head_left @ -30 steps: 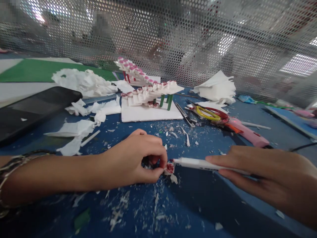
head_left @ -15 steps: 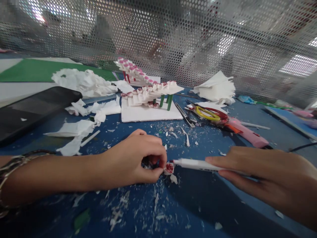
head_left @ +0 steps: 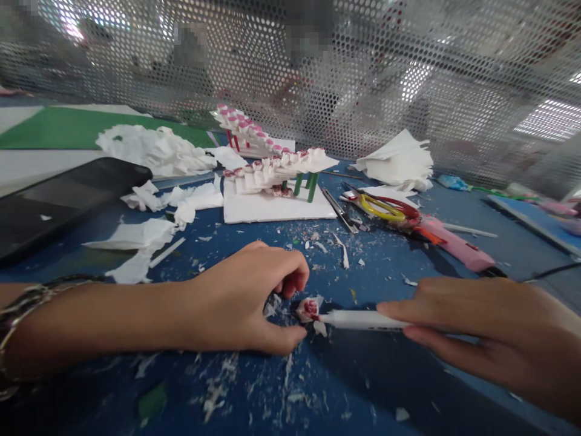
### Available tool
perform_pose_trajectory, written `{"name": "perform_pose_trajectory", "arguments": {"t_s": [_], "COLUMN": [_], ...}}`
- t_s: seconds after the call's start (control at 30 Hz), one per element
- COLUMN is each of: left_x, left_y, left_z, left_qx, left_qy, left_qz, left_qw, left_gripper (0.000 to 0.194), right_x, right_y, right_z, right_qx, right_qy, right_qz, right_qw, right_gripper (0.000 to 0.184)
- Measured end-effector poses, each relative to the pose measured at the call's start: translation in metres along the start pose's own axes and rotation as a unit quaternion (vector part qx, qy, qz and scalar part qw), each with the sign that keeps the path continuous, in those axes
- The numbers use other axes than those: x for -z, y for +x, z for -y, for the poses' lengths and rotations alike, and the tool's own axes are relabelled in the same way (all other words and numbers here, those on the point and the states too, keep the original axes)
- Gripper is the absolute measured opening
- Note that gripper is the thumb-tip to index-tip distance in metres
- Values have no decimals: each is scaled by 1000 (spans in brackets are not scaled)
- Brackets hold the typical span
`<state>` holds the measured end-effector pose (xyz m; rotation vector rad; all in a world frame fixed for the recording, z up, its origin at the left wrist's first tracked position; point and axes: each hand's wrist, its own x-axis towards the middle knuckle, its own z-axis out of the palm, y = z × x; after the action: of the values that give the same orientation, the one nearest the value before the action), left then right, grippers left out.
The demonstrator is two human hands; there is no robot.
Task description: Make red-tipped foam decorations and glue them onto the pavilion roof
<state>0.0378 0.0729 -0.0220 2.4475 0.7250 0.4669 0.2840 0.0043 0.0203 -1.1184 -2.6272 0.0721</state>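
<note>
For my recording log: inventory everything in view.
Marked piece: 1, white and red, front centre
Marker: 1, white, right of piece
Stepped models: 2, white with coloured tops, back
Slim tool: 1, silver, right of models
Looped handles: count unclear, yellow and red, right
Glue gun: 1, pink, right
Phone-like slab: 1, black, left
Paper and scraps: many, mostly white, scattered
Sheet: 1, green, back left
Panel: 1, blue, far right
Table: 1, blue, underneath
Perforated screen: 1, grey, back
Left hand: 1, bare, beside piece
Right hand: 1, bare, around marker
</note>
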Motion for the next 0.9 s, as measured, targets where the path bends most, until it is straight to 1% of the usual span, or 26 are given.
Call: {"name": "perform_pose_trajectory", "arguments": {"t_s": [0.07,0.1,0.23,0.43,0.57,0.73,0.9], "left_x": [0,0,0,1,0,0,-1], "left_y": [1,2,3,1,2,3,1], "left_z": [1,2,5,6,6,8,8], "left_qx": [3,-5,-36,-51,-59,-74,-77], "left_qy": [3,2,-13,-41,-47,-52,-55], "left_qz": [8,16,33,27,18,7,-4], "left_qw": [1000,1000,999,997,997,996,996], "left_gripper": [26,26,11,5,4,4,2], "right_x": [-2,-2,-3,3,4,3,1], "right_y": [1,1,-1,-3,-4,-5,-9], "right_z": [1,2,2,0,-2,-3,-6], "right_qx": [5,8,10,13,1,16,7], "right_qy": [-8,-13,-27,-59,-83,-79,-85], "right_qz": [-1,0,-7,11,-15,-1,-22], "right_qw": [1000,1000,1000,998,996,997,996], "right_gripper": [23,25,27,24,22,22,24]}}
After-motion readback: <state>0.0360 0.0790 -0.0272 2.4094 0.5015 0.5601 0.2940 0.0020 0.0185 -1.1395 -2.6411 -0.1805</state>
